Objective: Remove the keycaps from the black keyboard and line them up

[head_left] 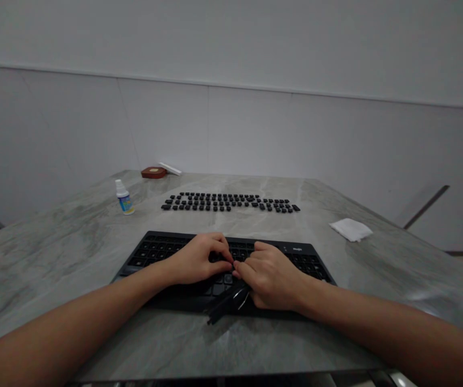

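A black keyboard [312, 249] lies before me, and many of its key positions look bare of caps. My left hand [199, 259] is over its middle, thumb and forefinger pinched together; whatever is between them is too small to make out. Against those fingertips, my right hand [269, 273] is closed, its thumb and forefinger meeting the left ones. A black tool with a shiny metal part [227, 302] sticks out from under the right palm toward the lower left; its kind is unclear. Rows of loose black keycaps [207, 202] lie on the table beyond the keyboard.
A white spray bottle with a blue label [125, 199] stands at the left on the marble-patterned table [62, 263]. At the back left are a brown box [153, 172] and a white flat object [170, 168]. A folded white tissue [351, 229] lies at the right.
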Demonstrator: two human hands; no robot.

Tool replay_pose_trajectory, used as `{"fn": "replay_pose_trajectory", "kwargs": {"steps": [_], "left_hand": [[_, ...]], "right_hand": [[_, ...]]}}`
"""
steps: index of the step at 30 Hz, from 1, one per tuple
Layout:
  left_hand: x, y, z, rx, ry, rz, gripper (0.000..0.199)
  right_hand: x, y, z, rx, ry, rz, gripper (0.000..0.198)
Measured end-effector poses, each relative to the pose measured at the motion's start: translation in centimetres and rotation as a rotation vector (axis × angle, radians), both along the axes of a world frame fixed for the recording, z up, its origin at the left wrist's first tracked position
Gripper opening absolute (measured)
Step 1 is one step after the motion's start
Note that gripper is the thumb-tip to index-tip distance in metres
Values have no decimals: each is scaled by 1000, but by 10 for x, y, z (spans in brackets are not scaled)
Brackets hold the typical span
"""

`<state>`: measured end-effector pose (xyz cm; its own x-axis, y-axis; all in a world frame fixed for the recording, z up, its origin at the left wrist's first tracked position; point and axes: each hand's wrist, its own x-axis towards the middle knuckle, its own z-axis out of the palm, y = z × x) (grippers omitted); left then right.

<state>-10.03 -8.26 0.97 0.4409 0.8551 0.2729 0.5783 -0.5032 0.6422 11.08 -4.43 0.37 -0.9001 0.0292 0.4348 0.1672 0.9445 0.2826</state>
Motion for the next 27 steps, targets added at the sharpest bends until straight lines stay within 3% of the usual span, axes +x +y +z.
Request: {"fn": "replay_pose_trajectory", "kwargs": {"steps": [6, 9, 11, 13, 16, 19, 23, 27], "left_hand": [[0, 0, -2, 10, 3, -23, 4], [1, 0, -3, 7, 1, -11, 6], [2, 0, -3, -11, -8, 2, 9], [4, -1, -1, -26, -7, 15, 10], [5, -2, 2, -18, 16, 30, 5], [5, -3, 4, 17, 29, 20, 5], [4, -3, 1, 112, 18, -52, 5], [3, -1, -4, 185, 33, -141, 9]], "right_hand": [[-1, 5, -4, 21, 56, 65, 13], [-1, 8, -7, -36, 82, 87, 10], [-1, 11, -8, -163, 115, 107, 8], [-1, 14, -9, -388, 158, 84, 9], [-2, 16, -7, -749, 213, -77, 19], [-4, 16, -4, -903, 226, -183, 28], [-4, 14, -2, -895, 230, -179, 25], [-2, 13, -6, -576, 275, -8, 12]]}}
